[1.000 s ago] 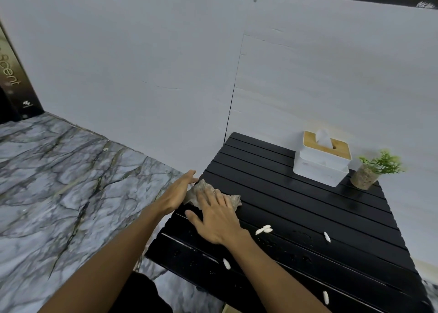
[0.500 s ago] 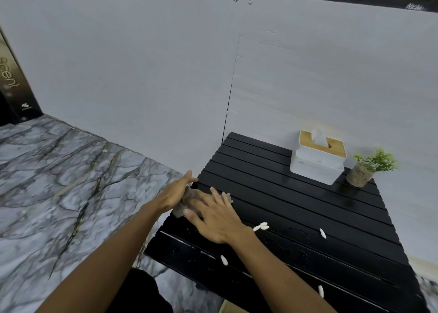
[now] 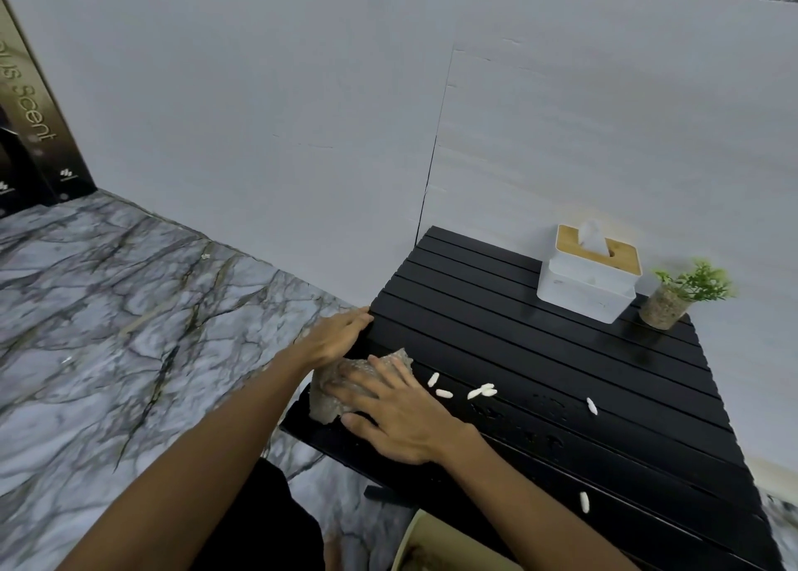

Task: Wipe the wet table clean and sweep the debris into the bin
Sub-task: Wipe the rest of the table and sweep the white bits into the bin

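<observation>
A black slatted table (image 3: 539, 354) stands against the white wall. A crumpled grey-brown cloth (image 3: 332, 391) lies at its near left corner. My right hand (image 3: 397, 410) presses flat on the cloth with fingers spread. My left hand (image 3: 337, 335) rests with straight fingers along the table's left edge, touching the cloth's far side. Several white debris pieces (image 3: 481, 392) lie on the slats to the right of the cloth, one (image 3: 591, 405) farther right and one (image 3: 584, 501) near the front edge. Water drops (image 3: 548, 410) glisten mid-table. A pale bin (image 3: 414, 544) shows at the bottom, below the table's front.
A white tissue box (image 3: 587, 276) with a wooden lid stands at the table's back. A small potted plant (image 3: 673, 298) sits to its right. Grey marble floor (image 3: 108, 333) spreads to the left. A dark panel (image 3: 26, 129) with lettering stands at the far left.
The cloth has slid toward the table's near left corner under my right hand. My left hand stays at the left edge. Two more debris pieces now show beside the cloth.
</observation>
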Demonstrator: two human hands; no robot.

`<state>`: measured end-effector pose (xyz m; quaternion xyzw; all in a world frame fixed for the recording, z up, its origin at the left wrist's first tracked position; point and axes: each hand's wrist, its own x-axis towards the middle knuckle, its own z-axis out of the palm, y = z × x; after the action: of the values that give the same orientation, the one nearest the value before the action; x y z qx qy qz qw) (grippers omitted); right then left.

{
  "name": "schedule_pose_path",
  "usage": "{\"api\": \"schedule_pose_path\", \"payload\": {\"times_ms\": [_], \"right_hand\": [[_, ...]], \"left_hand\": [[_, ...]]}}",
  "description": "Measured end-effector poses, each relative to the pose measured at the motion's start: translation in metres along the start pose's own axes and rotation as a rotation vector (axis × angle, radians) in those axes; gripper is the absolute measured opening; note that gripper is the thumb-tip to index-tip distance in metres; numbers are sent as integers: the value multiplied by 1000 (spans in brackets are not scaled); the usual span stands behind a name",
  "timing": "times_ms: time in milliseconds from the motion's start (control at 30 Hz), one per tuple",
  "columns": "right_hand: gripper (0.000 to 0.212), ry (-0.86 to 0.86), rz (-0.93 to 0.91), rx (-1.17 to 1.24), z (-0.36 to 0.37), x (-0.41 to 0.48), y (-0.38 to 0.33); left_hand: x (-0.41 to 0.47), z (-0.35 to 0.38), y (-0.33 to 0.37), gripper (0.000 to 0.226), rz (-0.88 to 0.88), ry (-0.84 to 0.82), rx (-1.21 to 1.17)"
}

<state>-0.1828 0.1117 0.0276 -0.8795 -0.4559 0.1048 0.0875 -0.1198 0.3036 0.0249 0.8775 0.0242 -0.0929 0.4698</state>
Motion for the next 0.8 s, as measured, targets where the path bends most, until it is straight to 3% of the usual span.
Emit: {"api": "schedule_pose_path", "payload": {"times_ms": [100, 167, 233, 333, 433, 567, 800], "right_hand": [[48, 66, -17, 235, -5, -6, 3], [39, 239, 46, 393, -8, -6, -1], [39, 397, 154, 309, -4, -1, -8], [53, 338, 272, 108, 9, 6, -25], [53, 348, 287, 57, 14, 7, -32], [50, 370, 194, 27, 19, -4, -29], [50, 264, 5, 29, 12, -26, -11]], "left_hand": [[-4, 2, -7, 41, 57, 25, 86], [-6, 1, -12, 39, 68, 39, 101], [-7, 1, -12, 38, 69, 49, 92], [-9, 3, -10, 39, 66, 54, 86], [-10, 4, -8, 40, 50, 53, 100], [-11, 5, -6, 41, 44, 69, 118], [-13, 10, -18, 44, 85, 77, 155]]}}
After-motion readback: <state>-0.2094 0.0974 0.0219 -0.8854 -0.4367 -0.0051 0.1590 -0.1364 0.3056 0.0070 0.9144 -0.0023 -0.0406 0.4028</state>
